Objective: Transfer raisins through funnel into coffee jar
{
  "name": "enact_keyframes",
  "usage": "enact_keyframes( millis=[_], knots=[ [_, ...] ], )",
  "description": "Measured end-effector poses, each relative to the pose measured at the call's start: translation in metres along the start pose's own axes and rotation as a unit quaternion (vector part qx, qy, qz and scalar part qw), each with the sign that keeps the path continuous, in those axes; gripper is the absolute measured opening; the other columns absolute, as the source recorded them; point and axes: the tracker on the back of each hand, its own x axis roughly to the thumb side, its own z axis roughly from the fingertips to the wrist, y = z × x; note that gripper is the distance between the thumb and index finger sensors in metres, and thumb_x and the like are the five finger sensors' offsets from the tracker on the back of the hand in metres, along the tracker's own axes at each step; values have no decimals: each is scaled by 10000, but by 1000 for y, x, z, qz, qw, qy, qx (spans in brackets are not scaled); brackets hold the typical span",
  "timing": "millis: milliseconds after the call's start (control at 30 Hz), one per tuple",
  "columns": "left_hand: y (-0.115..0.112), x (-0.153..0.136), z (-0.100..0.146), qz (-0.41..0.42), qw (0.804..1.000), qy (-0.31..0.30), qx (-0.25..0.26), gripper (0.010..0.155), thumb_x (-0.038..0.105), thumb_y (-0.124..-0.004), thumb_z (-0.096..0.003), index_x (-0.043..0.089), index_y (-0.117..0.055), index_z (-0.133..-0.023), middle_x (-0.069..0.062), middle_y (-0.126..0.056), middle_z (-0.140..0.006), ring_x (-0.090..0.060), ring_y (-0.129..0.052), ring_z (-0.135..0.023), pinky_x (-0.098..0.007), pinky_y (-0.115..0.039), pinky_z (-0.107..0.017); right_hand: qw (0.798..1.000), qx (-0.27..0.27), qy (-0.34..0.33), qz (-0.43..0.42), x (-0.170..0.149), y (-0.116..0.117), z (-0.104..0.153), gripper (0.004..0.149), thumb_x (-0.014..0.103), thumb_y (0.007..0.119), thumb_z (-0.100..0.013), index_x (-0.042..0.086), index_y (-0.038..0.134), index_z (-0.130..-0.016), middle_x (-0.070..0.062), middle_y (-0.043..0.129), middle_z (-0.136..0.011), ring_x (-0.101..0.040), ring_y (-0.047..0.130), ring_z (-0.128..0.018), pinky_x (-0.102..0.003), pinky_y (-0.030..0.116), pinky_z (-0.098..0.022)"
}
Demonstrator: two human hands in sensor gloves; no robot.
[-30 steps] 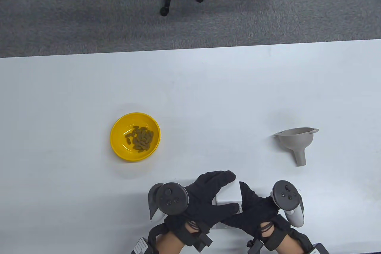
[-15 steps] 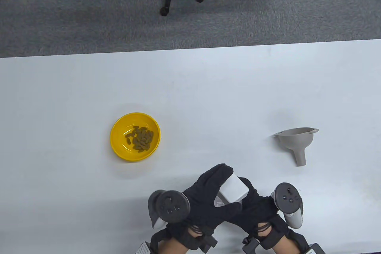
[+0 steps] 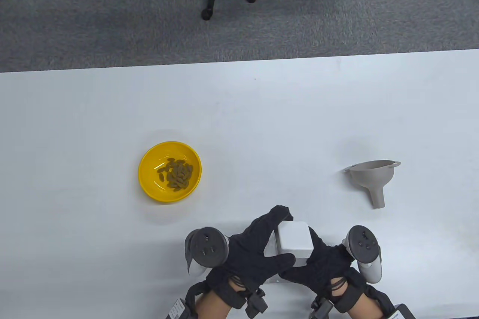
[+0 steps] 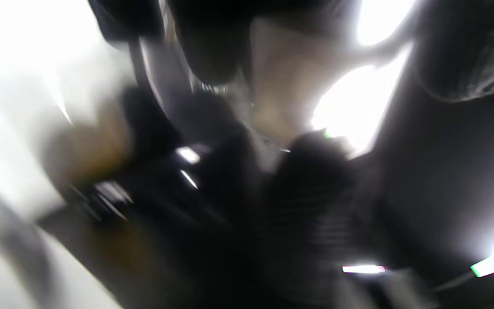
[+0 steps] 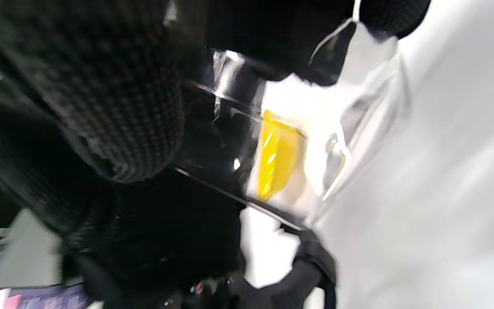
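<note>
White-lidded jar (image 3: 294, 243) sits at the near surface edge, gripped by left hand (image 3: 258, 251) and right hand (image 3: 322, 263), apparently for opening; raisins (image 3: 176, 175) wait in bowl (image 3: 148, 184), funnel (image 3: 374, 178) well apart.

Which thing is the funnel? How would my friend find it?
Start on the white table and look at its right side, away from the yellow bowl and the gloved hands. The funnel lies there alone, tipped on its side. It's the only grey cone with a narrow spout.
</note>
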Motion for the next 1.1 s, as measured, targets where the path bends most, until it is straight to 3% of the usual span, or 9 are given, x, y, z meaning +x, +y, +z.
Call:
enact_keyframes(
  millis=[100, 200, 300, 433, 567, 667, 767, 900, 1100],
  knots=[
    [0, -8, -7, 78, 994, 1, -79, 920, 713, -840, -455, 351, -361, -1151, -23, -523, -1267, -405, -470, -1170, -678, -472, -794, 992, 114, -7, -45, 3, 3, -1, 934, 518, 1048, -312, 213, 520, -1019, -107, 710, -1013, -376, 771, -893, -648, 610, -695],
    [-2, -14, -8, 18, 993, 4, -114, 942, 785, -814, -423, 380, -378, -1154, 16, -532, -1279, -405, -450, -1178, -683, -486, -786, 992, 120, -16, -30, 6, 7, -1, 928, 550, 1040, -310, 212, 545, -1018, -103, 745, -993, -364, 808, -865, -619, 650, -687],
    [-7, -11, -9, 96, 985, 8, -145, 908, 704, -879, -450, 352, -420, -1150, 2, -623, -1244, -372, -498, -1168, -711, -423, -785, 992, 115, -12, -46, 6, 11, -2, 919, 555, 1041, -314, 199, 561, -1012, -118, 761, -971, -372, 820, -838, -598, 679, -665],
    [2, 11, -2, -80, 996, 16, -22, 888, 749, -903, -418, 361, -502, -1108, -19, -737, -1141, -338, -614, -1023, -646, -485, -783, 999, 42, 10, -10, 9, 7, 4, 919, 542, 1048, -305, 181, 576, -1006, -132, 767, -958, -384, 822, -821, -595, 689, -648],
    [-7, 20, 8, -265, 957, 52, 105, 804, 707, -938, -406, 388, -521, -1014, -17, -771, -1078, -351, -674, -978, -624, -544, -765, 990, -70, 41, 112, 6, -4, 7, 911, 505, 1063, -312, 178, 570, -1005, -148, 743, -962, -403, 785, -828, -606, 666, -652],
    [-14, 17, 7, -302, 943, 55, 125, 792, 702, -909, -407, 383, -501, -1005, -46, -741, -1068, -368, -662, -975, -615, -552, -759, 985, -98, 49, 133, 3, -6, 6, 918, 513, 1060, -300, 184, 566, -1001, -141, 742, -962, -397, 788, -832, -603, 668, -656],
    [-8, 12, 4, -239, 967, 39, 82, 858, 725, -830, -422, 341, -434, -1079, -32, -650, -1130, -371, -617, -1024, -618, -552, -763, 992, -74, 39, 90, 2, -9, 6, 934, 536, 1059, -295, 179, 562, -1000, -142, 744, -956, -393, 795, -821, -601, 672, -653],
    [8, -5, 3, 50, 998, 37, -14, 972, 725, -795, -442, 304, -272, -1146, -114, -386, -1236, -435, -457, -1087, -640, -479, -782, 999, 28, 10, 40, 3, -6, 3, 940, 542, 1050, -307, 188, 537, -1012, -130, 726, -981, -384, 788, -851, -626, 642, -669],
    [9, -15, 4, 43, 993, 28, -103, 916, 712, -827, -465, 392, -312, -1152, -33, -444, -1286, -437, -435, -1146, -677, -465, -786, 996, 94, 7, -6, 1, 15, -3, 943, 568, 1044, -303, 182, 562, -1016, -127, 763, -967, -375, 826, -829, -623, 662, -663]
  ],
)
